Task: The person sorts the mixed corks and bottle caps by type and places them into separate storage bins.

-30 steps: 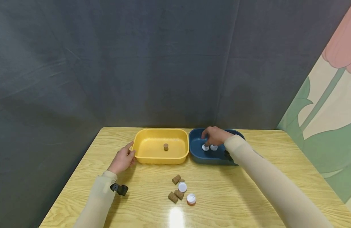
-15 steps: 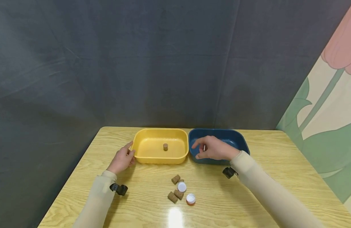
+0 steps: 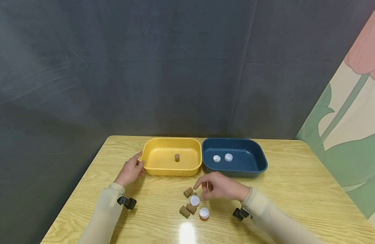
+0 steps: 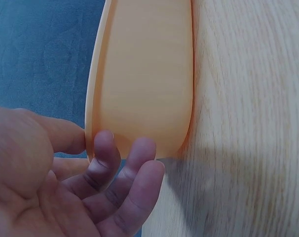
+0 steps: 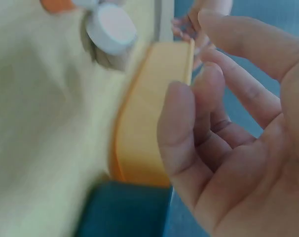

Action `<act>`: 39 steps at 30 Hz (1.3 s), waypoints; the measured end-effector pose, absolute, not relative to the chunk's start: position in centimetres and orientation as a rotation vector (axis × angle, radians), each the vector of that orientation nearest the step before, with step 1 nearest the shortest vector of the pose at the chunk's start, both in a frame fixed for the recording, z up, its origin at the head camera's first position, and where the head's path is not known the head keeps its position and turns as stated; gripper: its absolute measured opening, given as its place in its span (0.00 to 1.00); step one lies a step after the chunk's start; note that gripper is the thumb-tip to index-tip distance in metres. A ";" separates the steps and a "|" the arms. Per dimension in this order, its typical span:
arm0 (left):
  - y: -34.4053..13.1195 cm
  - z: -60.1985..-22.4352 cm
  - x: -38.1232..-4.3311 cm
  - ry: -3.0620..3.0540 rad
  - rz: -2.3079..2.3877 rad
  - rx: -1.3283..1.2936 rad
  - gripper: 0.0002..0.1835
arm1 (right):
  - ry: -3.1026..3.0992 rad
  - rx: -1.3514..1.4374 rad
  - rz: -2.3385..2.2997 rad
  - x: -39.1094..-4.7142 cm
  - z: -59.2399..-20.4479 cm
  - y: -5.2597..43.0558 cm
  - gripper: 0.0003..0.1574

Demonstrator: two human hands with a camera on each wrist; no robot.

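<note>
My left hand (image 3: 130, 172) touches the left end of a yellow plastic bin (image 3: 172, 171); in the left wrist view its relaxed fingers (image 4: 139, 195) lie against the end wall and rim. One cork (image 3: 177, 157) stands inside that bin. My right hand (image 3: 221, 187), fingers loosely bent and nothing between them, hovers beside a small group on the table. There lie several corks (image 3: 184, 211), a white bottle cap (image 3: 194, 200) and another white cap (image 3: 204, 212) with orange under it. In the right wrist view the caps and table look blurred.
A dark blue bin (image 3: 251, 173) stands against the yellow bin's right side, with two white caps (image 3: 228, 157) inside. Both bins sit near the back edge of the wooden table (image 3: 291, 176). A dark curtain (image 3: 181, 67) hangs behind, and a painted wall (image 3: 352, 135) rises at the right.
My right hand has left the blue bin, where it was over the caps, and come forward and left to the loose corks and caps. The left hand stays at the yellow bin.
</note>
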State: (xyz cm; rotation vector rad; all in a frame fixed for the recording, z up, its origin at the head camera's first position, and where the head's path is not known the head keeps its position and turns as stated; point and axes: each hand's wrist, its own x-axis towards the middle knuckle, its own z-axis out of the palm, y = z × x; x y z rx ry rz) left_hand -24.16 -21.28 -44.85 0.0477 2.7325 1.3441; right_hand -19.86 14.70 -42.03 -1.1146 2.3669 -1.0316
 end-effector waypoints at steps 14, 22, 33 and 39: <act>-21.1 -44.8 -24.2 2.736 1.332 0.037 0.30 | 2.380 -1.128 -0.997 -17.9 -44.3 13.0 0.21; -21.2 -44.8 -24.1 2.741 1.330 0.035 0.30 | 2.408 -1.134 -0.898 -17.8 -44.9 12.6 0.24; -21.2 -44.8 -24.1 2.746 1.336 0.044 0.30 | 2.475 -1.165 -0.772 -17.8 -45.5 12.0 0.25; -21.3 -44.7 -24.2 2.741 1.326 0.046 0.30 | 2.485 -1.148 -0.768 -17.9 -45.5 11.7 0.24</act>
